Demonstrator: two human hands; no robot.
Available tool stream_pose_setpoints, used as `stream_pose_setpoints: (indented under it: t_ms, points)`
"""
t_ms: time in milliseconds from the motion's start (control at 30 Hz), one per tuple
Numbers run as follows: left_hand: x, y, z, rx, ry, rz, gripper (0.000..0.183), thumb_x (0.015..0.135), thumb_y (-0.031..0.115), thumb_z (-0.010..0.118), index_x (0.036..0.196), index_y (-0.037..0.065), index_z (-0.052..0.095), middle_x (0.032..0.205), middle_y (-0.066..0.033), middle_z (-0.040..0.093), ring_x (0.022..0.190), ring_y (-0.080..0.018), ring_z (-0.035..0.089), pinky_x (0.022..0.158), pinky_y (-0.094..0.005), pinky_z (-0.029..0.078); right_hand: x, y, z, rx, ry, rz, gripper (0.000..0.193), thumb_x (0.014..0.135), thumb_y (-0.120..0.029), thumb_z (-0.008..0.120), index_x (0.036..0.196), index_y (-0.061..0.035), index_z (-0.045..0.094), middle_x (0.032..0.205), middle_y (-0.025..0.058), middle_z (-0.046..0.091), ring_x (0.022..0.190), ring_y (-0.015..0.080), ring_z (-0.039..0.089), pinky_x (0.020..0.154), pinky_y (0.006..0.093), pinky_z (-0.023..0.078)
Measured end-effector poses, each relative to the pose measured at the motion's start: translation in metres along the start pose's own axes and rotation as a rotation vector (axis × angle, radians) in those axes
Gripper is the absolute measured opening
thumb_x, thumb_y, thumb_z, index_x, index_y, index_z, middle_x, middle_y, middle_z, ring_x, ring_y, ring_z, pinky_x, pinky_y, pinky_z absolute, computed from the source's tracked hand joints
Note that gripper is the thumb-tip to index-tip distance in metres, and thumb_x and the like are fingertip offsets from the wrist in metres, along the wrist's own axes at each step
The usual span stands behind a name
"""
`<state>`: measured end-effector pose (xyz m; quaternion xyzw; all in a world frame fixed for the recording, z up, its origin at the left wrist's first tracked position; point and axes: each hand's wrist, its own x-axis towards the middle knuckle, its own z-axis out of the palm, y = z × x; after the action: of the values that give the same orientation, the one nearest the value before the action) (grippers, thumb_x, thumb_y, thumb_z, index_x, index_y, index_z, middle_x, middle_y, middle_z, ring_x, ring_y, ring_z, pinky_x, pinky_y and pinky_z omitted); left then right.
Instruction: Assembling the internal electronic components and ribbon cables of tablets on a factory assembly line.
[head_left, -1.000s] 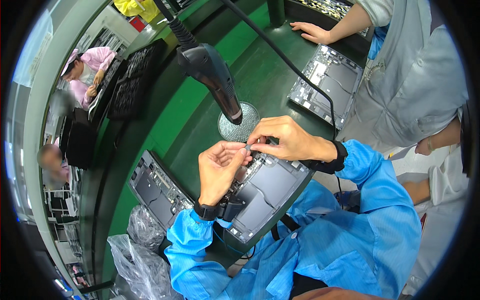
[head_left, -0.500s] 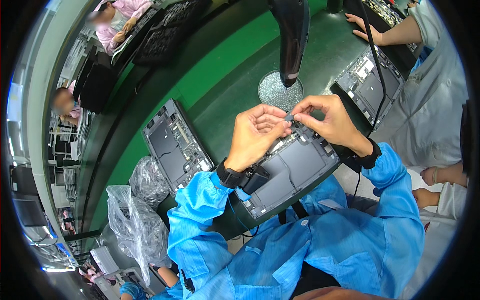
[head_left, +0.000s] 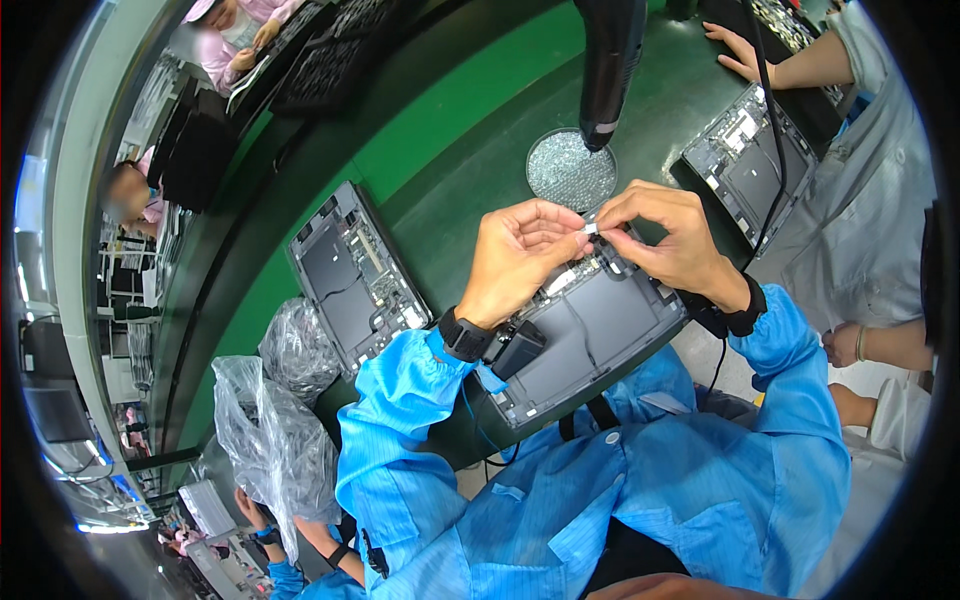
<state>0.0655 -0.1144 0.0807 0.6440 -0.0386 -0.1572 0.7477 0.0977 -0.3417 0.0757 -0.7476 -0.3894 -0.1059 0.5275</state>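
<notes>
Nearest lies the laptop base (head_left: 630, 325), its far part beneath the left hand (head_left: 508, 252) and right hand (head_left: 668, 238), whose thumbs and fingertips jointly pinch a small part (head_left: 590, 229), with a dish (head_left: 531, 168) beyond and a driver (head_left: 609, 75) at far right.

A: can anyone make out any text here?
B: nope, nothing legible for me. Middle laptop chassis (head_left: 625, 320) has a pale patch (head_left: 665, 291) near its right edge, way too small to read.
A: what about the electric screwdriver (head_left: 612, 70)?
B: just a light mark (head_left: 604, 128) near its tip, blurry. White bits (head_left: 742, 128) on the right-hand chassis (head_left: 745, 168)? can't tell if they're labels tbh.
</notes>
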Motion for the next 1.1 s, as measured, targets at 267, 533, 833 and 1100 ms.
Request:
stream_pose_setpoints:
  t_ms: [267,533,833,1100]
  points:
    - [0.0,0.004,0.004,0.044,0.021,-0.035,0.022,0.092,0.002,0.077,0.11,-0.005,0.066,0.097,-0.0128,0.076,0.088,-0.0157,0.076,0.077,-0.0249,0.062,0.001,-0.002,-0.004,-0.025,-0.015,0.108,0.019,0.079,0.002,0.079,0.099,0.0008,0.076,0.088,0.0106,0.074,0.073,0.0174,0.069,0.067,0.0292,0.054]
    - [-0.012,0.021,-0.006,0.307,0.154,0.159,0.026,0.092,0.001,0.075,0.116,-0.006,0.069,0.109,-0.0131,0.075,0.098,-0.0155,0.072,0.09,-0.0285,0.057,-0.001,0.0,-0.02,-0.078,-0.022,0.159,0.016,0.08,0.002,0.08,0.096,0.0022,0.075,0.089,0.0109,0.074,0.075,0.0172,0.068,0.07,0.0287,0.055]
    - [-0.028,0.014,-0.027,0.903,0.01,0.347,0.026,0.084,0.005,0.077,0.11,0.0,0.076,0.112,-0.0158,0.074,0.107,-0.0306,0.069,0.096,-0.0398,0.052,-0.013,0.017,-0.025,-0.111,-0.091,0.159,0.016,0.078,0.002,0.079,0.093,0.0011,0.074,0.094,0.0107,0.075,0.088,0.0243,0.069,0.079,0.0339,0.055]
    - [-0.024,0.013,-0.018,0.906,-0.088,0.315,0.031,0.087,0.008,0.076,0.116,0.0,0.073,0.117,-0.0178,0.071,0.109,-0.0355,0.068,0.097,-0.0418,0.053,-0.008,0.019,-0.014,-0.109,-0.171,0.122,0.019,0.075,0.001,0.081,0.093,-0.0013,0.075,0.099,0.0102,0.074,0.095,0.0279,0.067,0.083,0.0379,0.054]
